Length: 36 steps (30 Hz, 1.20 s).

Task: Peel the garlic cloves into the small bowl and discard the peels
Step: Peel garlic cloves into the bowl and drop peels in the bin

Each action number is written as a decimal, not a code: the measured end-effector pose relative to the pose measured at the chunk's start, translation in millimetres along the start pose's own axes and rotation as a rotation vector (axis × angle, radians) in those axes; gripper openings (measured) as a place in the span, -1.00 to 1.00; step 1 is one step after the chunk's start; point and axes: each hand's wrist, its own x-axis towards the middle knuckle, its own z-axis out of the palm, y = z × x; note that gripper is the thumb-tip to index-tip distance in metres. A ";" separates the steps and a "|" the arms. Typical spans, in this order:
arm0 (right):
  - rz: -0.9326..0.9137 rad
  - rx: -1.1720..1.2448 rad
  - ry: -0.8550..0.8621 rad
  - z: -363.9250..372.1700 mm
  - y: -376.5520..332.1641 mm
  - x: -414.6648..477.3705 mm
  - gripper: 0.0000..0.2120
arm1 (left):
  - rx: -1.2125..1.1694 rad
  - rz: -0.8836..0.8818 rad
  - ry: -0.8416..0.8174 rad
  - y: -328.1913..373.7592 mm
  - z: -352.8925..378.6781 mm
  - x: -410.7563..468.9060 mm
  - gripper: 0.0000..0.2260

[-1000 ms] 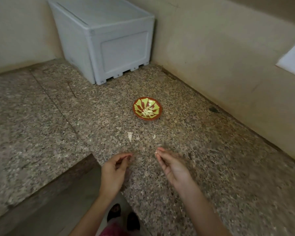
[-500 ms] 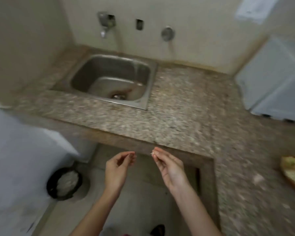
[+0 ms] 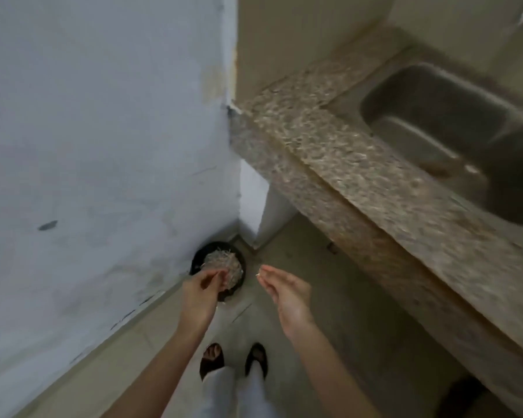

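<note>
A round black bin point(image 3: 198, 255) stands on the floor in the corner, filled with pale garlic peels point(image 3: 227, 263). My left hand point(image 3: 200, 292) hovers over the bin's near side, fingers curled toward the thumb; whatever lies between them is hidden. My right hand point(image 3: 286, 289) is held to the right of the bin, above the floor. Its thumb and fingertips pinch a small white scrap of garlic peel point(image 3: 258, 274). The small bowl and the cloves are out of view.
A pale blue wall point(image 3: 103, 146) fills the left side. The speckled stone counter point(image 3: 360, 182) runs along the right with a steel sink point(image 3: 453, 137) set in it. My feet point(image 3: 233, 362) stand on beige floor tiles below the hands.
The view has swung from the counter and bowl, past the sink, down to the floor bin. Both hands kept their pinched poses and are now at the bin, the left above it.
</note>
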 end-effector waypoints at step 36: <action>0.379 -0.072 -0.104 70.6 238.2 327.2 -0.77 | 0.091 0.047 -0.290 -280.5 62.5 234.1 -0.68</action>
